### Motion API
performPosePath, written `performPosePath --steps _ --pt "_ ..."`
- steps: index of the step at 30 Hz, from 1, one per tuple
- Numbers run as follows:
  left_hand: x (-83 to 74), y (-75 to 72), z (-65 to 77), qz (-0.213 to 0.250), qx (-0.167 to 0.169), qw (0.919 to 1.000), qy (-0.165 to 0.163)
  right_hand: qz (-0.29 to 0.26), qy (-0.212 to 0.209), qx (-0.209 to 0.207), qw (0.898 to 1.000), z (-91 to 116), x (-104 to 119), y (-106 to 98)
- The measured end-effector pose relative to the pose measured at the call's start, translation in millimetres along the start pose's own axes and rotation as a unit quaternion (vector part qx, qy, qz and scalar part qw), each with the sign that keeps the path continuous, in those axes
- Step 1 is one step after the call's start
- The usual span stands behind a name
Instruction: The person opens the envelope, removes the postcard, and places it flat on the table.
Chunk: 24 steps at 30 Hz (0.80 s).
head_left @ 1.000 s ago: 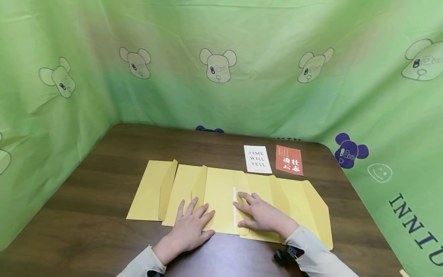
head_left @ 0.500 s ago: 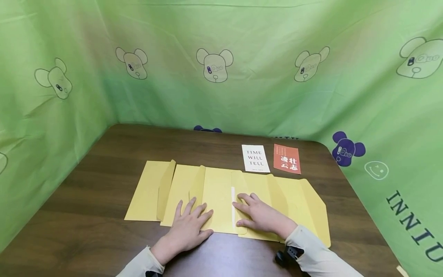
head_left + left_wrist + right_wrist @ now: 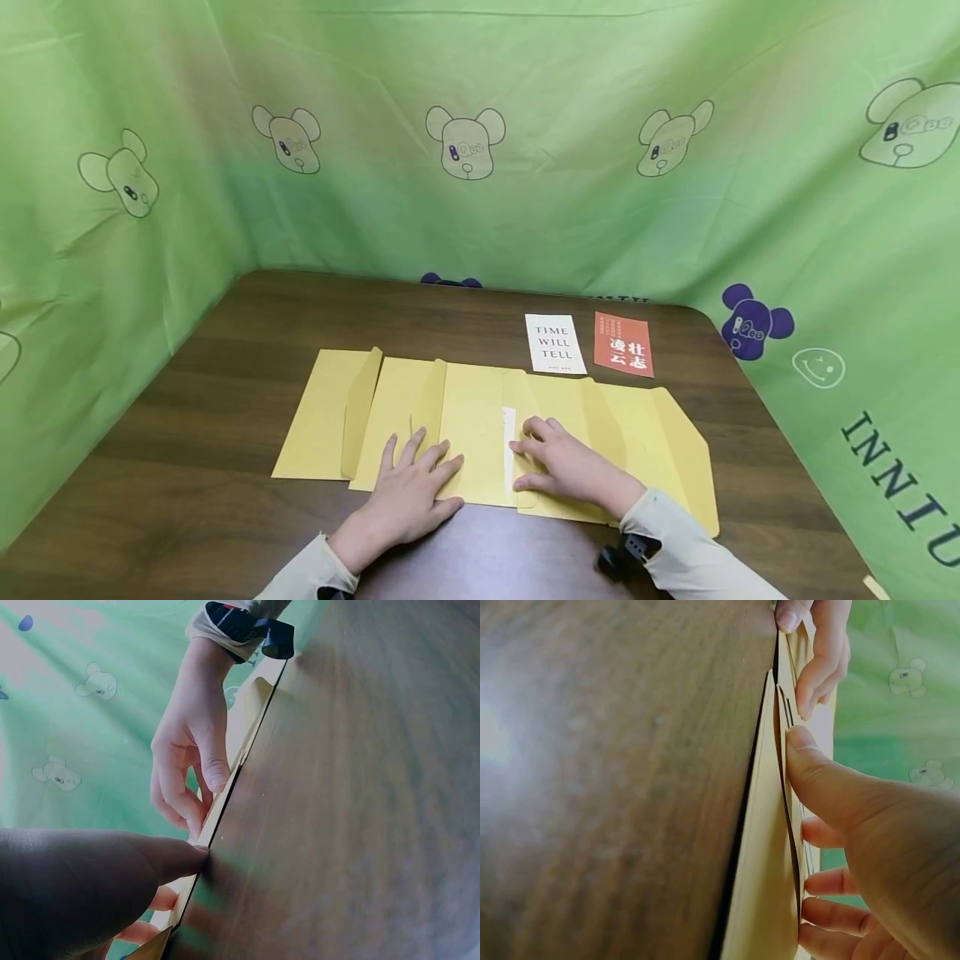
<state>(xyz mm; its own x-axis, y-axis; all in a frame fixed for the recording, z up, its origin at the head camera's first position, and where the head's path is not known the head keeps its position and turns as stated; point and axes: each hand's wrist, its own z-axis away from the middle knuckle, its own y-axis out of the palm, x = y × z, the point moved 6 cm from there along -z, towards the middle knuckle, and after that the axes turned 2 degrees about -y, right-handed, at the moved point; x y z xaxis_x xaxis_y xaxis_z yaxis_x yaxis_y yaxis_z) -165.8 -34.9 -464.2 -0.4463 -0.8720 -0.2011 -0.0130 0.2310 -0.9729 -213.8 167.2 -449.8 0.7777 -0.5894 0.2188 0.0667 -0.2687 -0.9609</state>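
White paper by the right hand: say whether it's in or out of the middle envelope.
Partly out: a narrow white strip shows at the edge of the middle envelope; the rest is hidden.

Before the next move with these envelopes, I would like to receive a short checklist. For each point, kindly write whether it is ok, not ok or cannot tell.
1. Left hand steadies middle envelope: ok, it rests partly on it.
2. Flap of that envelope open: ok, laid out to the right.
3. White paper fully in view: not ok, only a narrow strip shows.
4. Right hand holds the paper firmly: cannot tell; it is at the strip, but a grip is not clear.
5. White card and red card away from both hands: ok, they lie beyond the envelopes.
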Motion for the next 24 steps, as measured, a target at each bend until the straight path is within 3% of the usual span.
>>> performPosePath --steps 14,24 --pt "1.5 -0.2 -0.9 0.004 -0.002 1.0000 -0.002 0.001 0.000 -0.024 1.000 -1.8 -3.1 0.7" --pt "0.0 -0.7 0.5 0.010 0.000 0.9999 0.002 0.030 0.020 -0.074 0.997 -11.5 -4.4 -6.7"
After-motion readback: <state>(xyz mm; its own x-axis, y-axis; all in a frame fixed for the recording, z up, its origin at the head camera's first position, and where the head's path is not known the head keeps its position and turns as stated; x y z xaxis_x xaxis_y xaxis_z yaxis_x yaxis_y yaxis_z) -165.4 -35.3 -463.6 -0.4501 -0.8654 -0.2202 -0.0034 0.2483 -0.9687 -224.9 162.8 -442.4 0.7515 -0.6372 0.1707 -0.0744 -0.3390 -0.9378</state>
